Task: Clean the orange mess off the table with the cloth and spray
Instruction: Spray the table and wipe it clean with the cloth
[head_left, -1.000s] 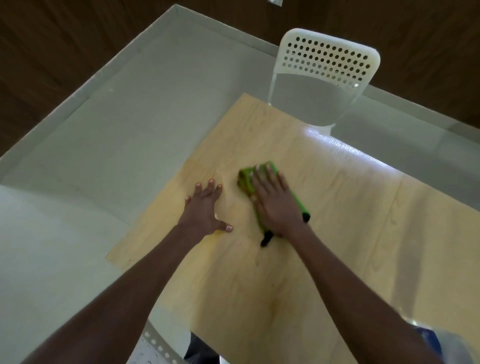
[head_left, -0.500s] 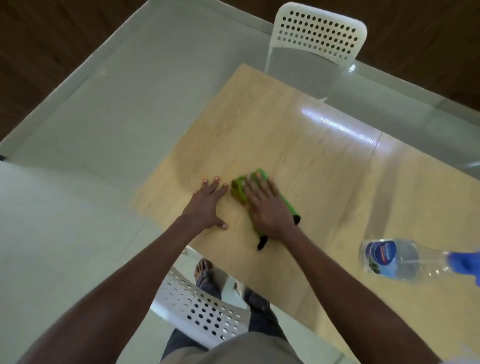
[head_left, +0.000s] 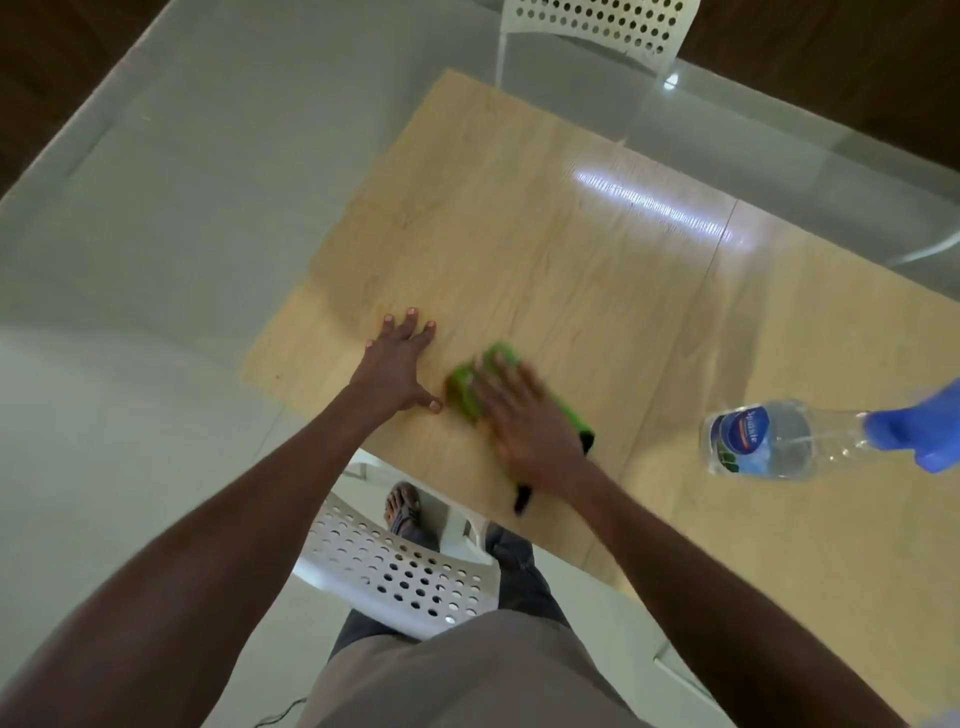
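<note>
A green cloth (head_left: 467, 387) with black corners lies on the light wooden table (head_left: 561, 249) near its front edge. My right hand (head_left: 527, 423) presses flat on the cloth, fingers straight, slightly blurred. My left hand (head_left: 397, 366) rests flat on the table just left of the cloth, fingers spread. A clear spray bottle (head_left: 769, 441) with a blue trigger head lies on its side at the right of the table. A faint orange tinge shows at the cloth's near-left edge.
A white perforated chair (head_left: 587, 36) stands beyond the table's far edge. Another white perforated chair (head_left: 400, 566) is under the near edge, by my legs and sandalled foot. Pale floor lies to the left; a dark wooden wall rises behind.
My right hand and the cloth have slid back toward the table's front edge. The view has tilted down, bringing the spray bottle, near chair and my legs into sight.
</note>
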